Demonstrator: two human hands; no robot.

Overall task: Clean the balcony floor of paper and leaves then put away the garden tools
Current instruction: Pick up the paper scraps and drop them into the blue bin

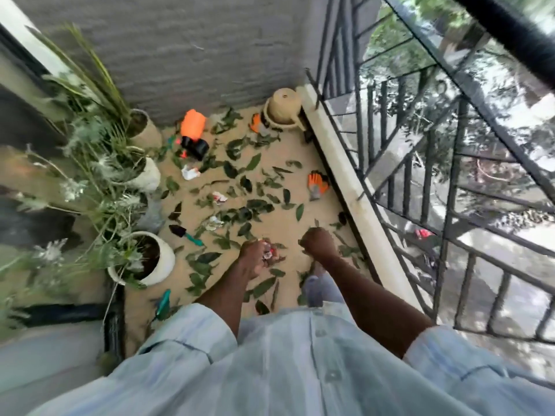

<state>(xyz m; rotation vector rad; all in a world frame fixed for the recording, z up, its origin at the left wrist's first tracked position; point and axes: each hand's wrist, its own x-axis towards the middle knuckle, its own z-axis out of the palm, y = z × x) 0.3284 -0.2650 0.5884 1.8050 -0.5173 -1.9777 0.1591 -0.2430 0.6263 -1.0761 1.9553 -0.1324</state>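
Observation:
Green leaves (253, 161) lie scattered over the tan balcony floor (282, 226). Crumpled paper pieces lie among them: one (190, 172) near the back, one (219, 197) in the middle, one (215, 221) closer. My left hand (253, 259) grips a crumpled paper wad (268, 253) above the floor. My right hand (318, 243) is curled into a fist beside it; whether it holds anything is hidden. A teal-handled trowel (185, 234) lies by the pots, and another teal tool (163, 304) near my left side. An orange and grey glove (317, 184) lies by the railing.
White pots with plants (156, 258) line the left side. An orange sprayer (193, 125) and black pots (196, 147) sit at the back. An overturned tan pot (283, 108) stands in the back right corner beside another glove (256, 123). A black metal railing (420, 163) bounds the right.

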